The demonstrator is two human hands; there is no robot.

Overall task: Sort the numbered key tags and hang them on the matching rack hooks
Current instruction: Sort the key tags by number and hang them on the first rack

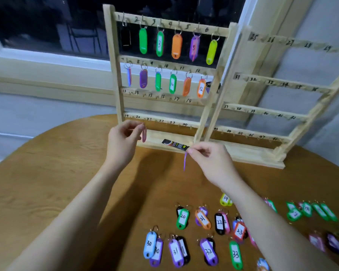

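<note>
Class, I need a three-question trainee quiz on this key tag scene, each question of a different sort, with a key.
1. True or false: the rack's row numbered 13 to 18 holds tags.
2. Which colour is the tag pinched by the right hand? A red, B purple, C yellow.
3. Fill in: the left hand holds a pink tag near the rack's ____ row.

Key: 1 false; 2 B; 3 bottom (19 to 24).
</note>
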